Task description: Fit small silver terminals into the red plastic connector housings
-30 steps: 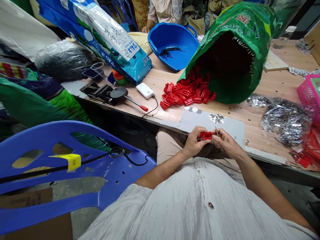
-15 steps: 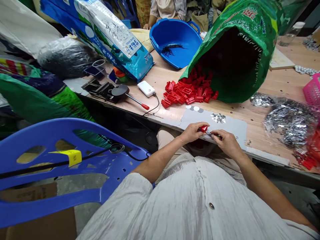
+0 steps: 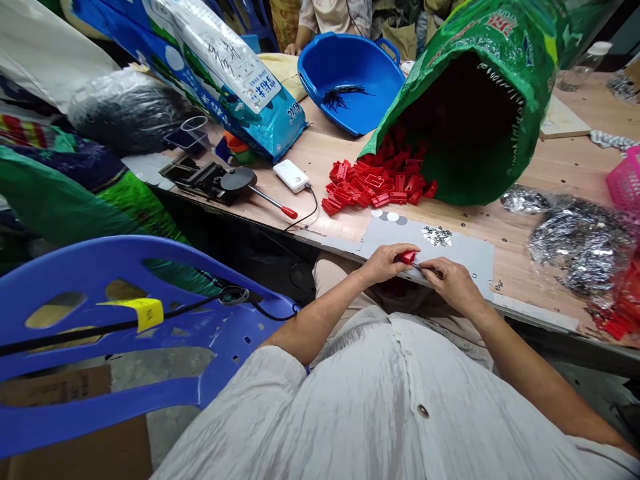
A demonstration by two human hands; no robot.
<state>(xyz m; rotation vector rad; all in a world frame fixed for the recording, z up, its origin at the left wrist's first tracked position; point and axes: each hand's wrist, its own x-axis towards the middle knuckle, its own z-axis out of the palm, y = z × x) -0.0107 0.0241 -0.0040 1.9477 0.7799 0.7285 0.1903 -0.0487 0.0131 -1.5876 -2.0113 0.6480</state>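
Over the table's front edge, my left hand [image 3: 385, 264] is closed on a small red plastic part [image 3: 408, 257]. My right hand [image 3: 451, 280] grips a slim tool with a metal tip [image 3: 418, 267], perhaps tweezers or a small screwdriver; its tip reaches the red part. Just beyond both hands, tiny shiny metal pieces [image 3: 437, 235] lie in a small heap on a grey sheet [image 3: 467, 257]. Farther back, a pile of similar red plastic parts [image 3: 370, 185] spills from the mouth of a green woven sack [image 3: 530, 127].
A blue basin [image 3: 357, 73] holds thin black pieces. Left of the red pile are a white power bank [image 3: 291, 176] with a cable and a lever tool [image 3: 239, 181]. Plastic bags of metal parts [image 3: 583, 243] lie right. A blue chair [image 3: 200, 360] stands at my left; another person's hand [image 3: 293, 49] shows behind.
Both hands stay in nearly the same place, with the red part turned slightly. The view has shifted a little.
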